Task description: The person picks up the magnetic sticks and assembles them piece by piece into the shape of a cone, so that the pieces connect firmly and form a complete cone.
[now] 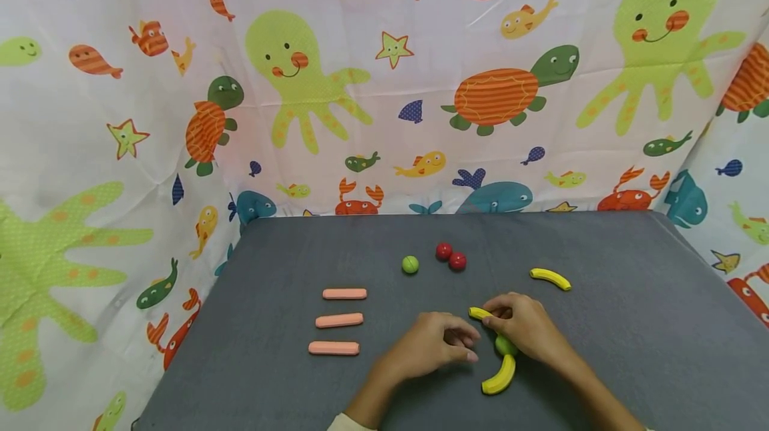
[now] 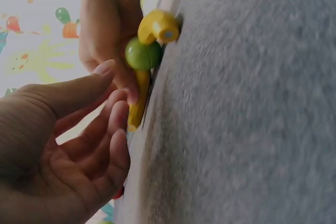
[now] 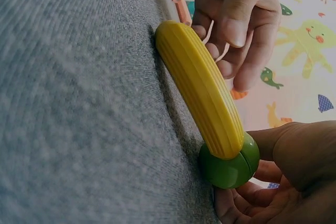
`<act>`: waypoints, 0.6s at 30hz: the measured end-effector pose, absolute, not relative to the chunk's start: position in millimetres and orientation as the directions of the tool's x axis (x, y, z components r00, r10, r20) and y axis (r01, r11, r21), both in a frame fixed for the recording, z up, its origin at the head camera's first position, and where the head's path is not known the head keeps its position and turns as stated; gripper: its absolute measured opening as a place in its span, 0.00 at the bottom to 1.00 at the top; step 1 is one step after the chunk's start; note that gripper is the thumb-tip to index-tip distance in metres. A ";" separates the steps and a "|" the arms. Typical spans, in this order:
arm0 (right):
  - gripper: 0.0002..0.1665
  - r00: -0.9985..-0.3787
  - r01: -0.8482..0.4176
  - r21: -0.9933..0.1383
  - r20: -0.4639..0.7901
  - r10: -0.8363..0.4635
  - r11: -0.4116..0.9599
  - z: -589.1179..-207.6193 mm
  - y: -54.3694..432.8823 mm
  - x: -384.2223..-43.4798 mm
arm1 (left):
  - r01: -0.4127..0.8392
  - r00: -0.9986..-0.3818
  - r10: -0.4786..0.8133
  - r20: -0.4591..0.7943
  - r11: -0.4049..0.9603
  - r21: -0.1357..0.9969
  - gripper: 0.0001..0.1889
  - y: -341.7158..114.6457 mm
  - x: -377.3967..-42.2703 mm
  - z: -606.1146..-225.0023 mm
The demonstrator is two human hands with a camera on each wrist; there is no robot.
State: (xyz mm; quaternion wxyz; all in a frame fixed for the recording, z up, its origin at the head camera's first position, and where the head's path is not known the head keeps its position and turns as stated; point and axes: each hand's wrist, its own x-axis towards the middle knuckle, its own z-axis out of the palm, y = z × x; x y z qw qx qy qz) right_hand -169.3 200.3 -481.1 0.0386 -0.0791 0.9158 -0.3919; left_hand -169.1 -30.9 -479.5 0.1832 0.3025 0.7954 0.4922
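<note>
On the grey table, a green ball [image 1: 506,345] has a curved yellow stick [image 1: 500,376] on its near side and another yellow stick [image 1: 478,313] on its far side. My right hand [image 1: 531,329] pinches the far yellow stick beside the ball. In the right wrist view the near yellow stick [image 3: 199,87] touches the green ball [image 3: 231,166], and the fingers there hide the far stick. My left hand [image 1: 429,347] hovers just left of these pieces, fingers loosely bent and holding nothing. The left wrist view shows its fingertips close to the far stick [image 2: 139,98].
Three pink sticks [image 1: 339,320] lie in a column on the left. Farther back are a smaller light green ball [image 1: 410,265] and two red balls [image 1: 457,261]. A loose yellow stick [image 1: 550,279] lies at the right. A sea-animal curtain [image 1: 420,31] hangs behind the table.
</note>
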 end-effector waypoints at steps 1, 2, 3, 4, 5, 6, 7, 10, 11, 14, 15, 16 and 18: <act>0.08 -0.984 -0.112 -0.725 -0.012 -0.175 0.679 -480.9 200.2 -169.4 | 0.291 -0.766 0.643 0.016 0.324 0.900 0.14 -32.7 -170.1 -479.3; 0.08 -0.984 -0.109 -0.726 -0.017 -0.176 0.679 -480.6 200.1 -169.6 | 0.285 -0.780 0.625 0.029 0.315 0.905 0.15 -34.1 -171.2 -479.1; 0.08 -0.985 -0.103 -0.727 -0.022 -0.173 0.679 -480.3 199.9 -169.5 | 0.284 -0.796 0.603 0.045 0.307 0.908 0.15 -35.3 -172.3 -479.2; 0.08 -0.985 -0.100 -0.727 -0.025 -0.171 0.680 -480.0 199.8 -169.8 | 0.285 -0.812 0.581 0.062 0.301 0.910 0.15 -36.2 -173.6 -479.7; 0.07 -0.985 -0.097 -0.727 -0.027 -0.169 0.679 -479.7 199.7 -170.1 | 0.289 -0.829 0.554 0.082 0.298 0.910 0.15 -37.2 -175.0 -480.4; 0.07 -0.985 -0.096 -0.726 -0.027 -0.168 0.681 -479.4 199.5 -170.5 | 0.297 -0.846 0.522 0.107 0.294 0.908 0.16 -38.2 -176.4 -480.7; 0.08 -0.986 -0.094 -0.724 -0.028 -0.166 0.683 -479.2 199.3 -170.8 | 0.308 -0.861 0.490 0.134 0.292 0.906 0.16 -39.4 -178.0 -481.0; 0.07 -0.986 -0.088 -0.724 -0.033 -0.163 0.684 -478.7 198.9 -171.1 | 0.336 -0.893 0.400 0.206 0.288 0.897 0.16 -43.1 -184.3 -481.3; 0.08 -0.986 -0.088 -0.725 -0.034 -0.164 0.683 -478.6 199.0 -171.1 | 0.343 -0.901 0.371 0.225 0.293 0.892 0.17 -44.5 -186.9 -481.6; 0.08 -0.986 -0.090 -0.725 -0.034 -0.165 0.683 -478.5 199.1 -171.3 | 0.360 -0.917 0.291 0.272 0.313 0.879 0.18 -48.6 -196.3 -481.9; 0.08 -0.986 -0.093 -0.724 -0.029 -0.166 0.683 -478.5 199.0 -171.6 | 0.366 -0.921 0.262 0.287 0.332 0.870 0.18 -50.0 -200.0 -482.4; 0.09 -0.986 -0.095 -0.725 -0.026 -0.165 0.682 -478.8 199.5 -171.2 | 0.363 -0.927 0.230 0.296 0.353 0.862 0.19 -51.0 -203.4 -483.4; 0.09 -0.986 -0.100 -0.725 -0.020 -0.165 0.681 -479.4 200.2 -170.5 | 0.346 -0.938 0.168 0.303 0.391 0.853 0.20 -53.2 -210.4 -485.9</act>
